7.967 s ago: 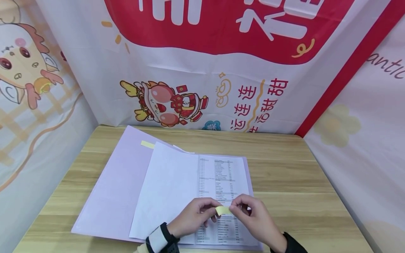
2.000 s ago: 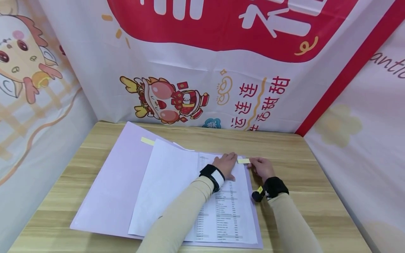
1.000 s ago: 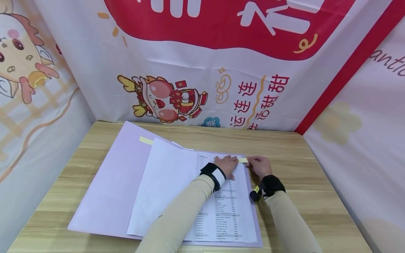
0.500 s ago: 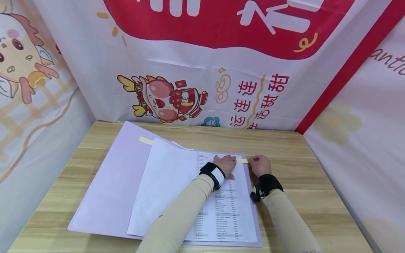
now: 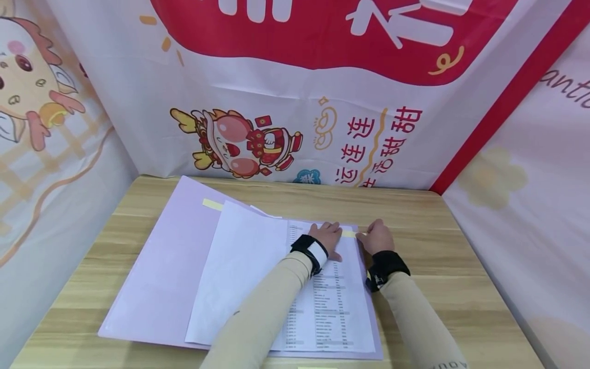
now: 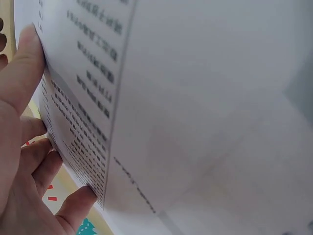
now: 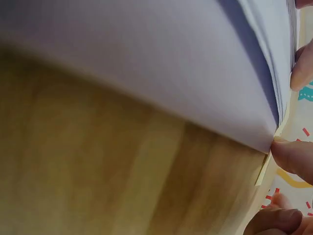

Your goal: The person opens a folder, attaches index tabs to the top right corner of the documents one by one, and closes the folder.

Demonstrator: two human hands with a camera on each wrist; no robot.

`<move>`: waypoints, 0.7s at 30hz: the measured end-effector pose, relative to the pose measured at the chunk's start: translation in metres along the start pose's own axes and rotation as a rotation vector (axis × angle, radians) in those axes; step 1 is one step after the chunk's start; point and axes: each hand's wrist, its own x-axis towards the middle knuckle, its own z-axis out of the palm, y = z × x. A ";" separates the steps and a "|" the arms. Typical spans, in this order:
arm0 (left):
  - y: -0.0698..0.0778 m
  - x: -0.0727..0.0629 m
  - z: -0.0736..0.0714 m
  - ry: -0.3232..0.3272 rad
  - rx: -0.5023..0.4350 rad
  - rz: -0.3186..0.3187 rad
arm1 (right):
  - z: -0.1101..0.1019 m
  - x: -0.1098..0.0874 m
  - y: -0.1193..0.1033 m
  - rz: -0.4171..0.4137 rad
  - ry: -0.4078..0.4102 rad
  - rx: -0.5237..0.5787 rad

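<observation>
In the head view a light purple folder [image 5: 152, 277] lies spread open with white sheets [image 5: 239, 282] turned to the left. My left hand [image 5: 326, 240] rests spread on the printed page [image 5: 333, 307], near its top right; the left wrist view shows the fingertips along the page. A yellow sticky strip [image 5: 348, 234] runs from beside those fingers across the folder's right edge. My right hand [image 5: 378, 239] is at that edge. In the right wrist view its thumb [image 7: 296, 156] presses the strip at the folder corner, the strip's free end [image 7: 262, 171] sticks out, and the other fingers are bent apart from it.
Another yellow strip [image 5: 212, 204] sits on the folder's left cover, near its top. Something thin and yellow [image 5: 318, 367] shows at the bottom frame edge. The wooden table [image 5: 442, 287] meets a printed cloth [image 5: 258, 77] at the back.
At 8.0 s both hands held the strip over the page's lower part; by 2.0 s they were at the top right. Since then the right hand has stopped pinching the strip's end and its thumb presses it.
</observation>
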 end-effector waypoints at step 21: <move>0.005 0.022 0.017 -0.005 -0.034 0.005 | 0.005 -0.002 -0.013 -0.022 -0.112 -0.003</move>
